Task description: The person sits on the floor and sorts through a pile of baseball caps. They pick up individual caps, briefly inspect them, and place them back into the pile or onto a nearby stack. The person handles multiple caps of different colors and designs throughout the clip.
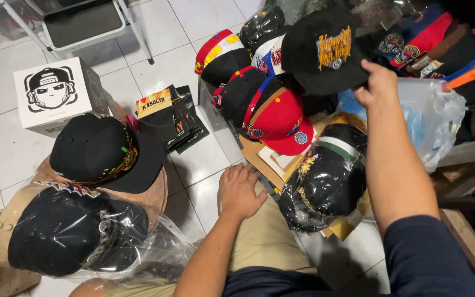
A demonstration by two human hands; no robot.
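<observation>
Head view looks down at two bare arms over a white tiled floor [204, 159]. Right hand [377, 82] reaches forward and pinches the brim of a black cap with a gold emblem [320, 49], fingers closed on its edge, holding it above a pile of caps. Left hand [240, 190] lies flat and open on the person's knee, on tan trousers [265, 242], holding nothing.

Just below the held cap, a red cap with a round patch [281, 124] sits on brown cardboard [257, 157], touching a row of black, red and white caps [232, 71] behind it. Under the right forearm lies a black cap wrapped in clear plastic [325, 181], and to the right of the wrist a bluish plastic bag [435, 115].

Well apart, on the left, a black cap with a coloured trim [103, 151] rests on a brown stand, another bagged black cap [67, 231] in front of it. Beyond stand a white box with a cartoon face [53, 93] and flat black packets [169, 115].
</observation>
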